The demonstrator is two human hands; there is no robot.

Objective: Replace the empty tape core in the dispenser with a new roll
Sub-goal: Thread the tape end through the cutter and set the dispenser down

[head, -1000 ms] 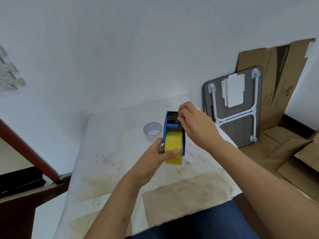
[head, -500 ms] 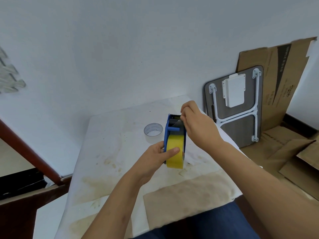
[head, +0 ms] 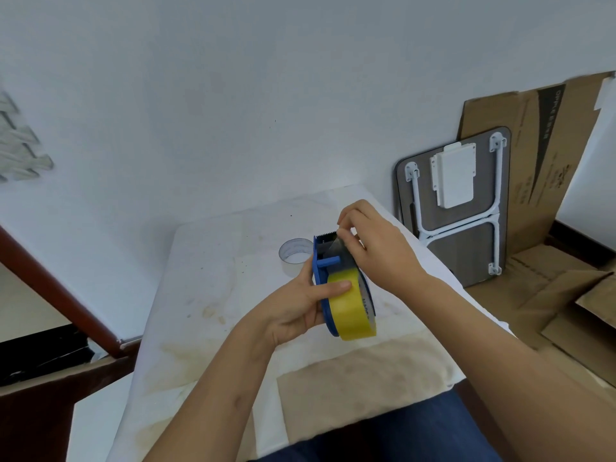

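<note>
Left hand (head: 293,308) holds the blue dispenser (head: 321,288) up off the surface (head: 206,295), grip clenched round its side plate, thumb laid across the top of the yellow tape roll (head: 353,308), likely to stop the roll turning while the end is pulled. New roll sits seated in the dispenser, so the swap itself looks done and what is left is threading. Right hand (head: 373,248) is above the front end, fingertips (head: 343,233) pinching the free tape end (head: 336,246), a clear strip drawn up from the roll toward the serrated cutter (head: 328,234); held taut like that so it can be stuck down over the teeth. Beyond the dispenser the empty tape core (head: 295,253) stands on the surface, apart from both hands, set aside out of the way. Farther back, a folded table (head: 466,228) and flattened cardboard (head: 533,155) lean on the wall

Versus half a second ago: dispenser is tilted so more of the roll's right face shows, thumb has slid a bit further over the roll, right fingers are lifted slightly higher with the strip more visible. Empty core unchanged
</note>
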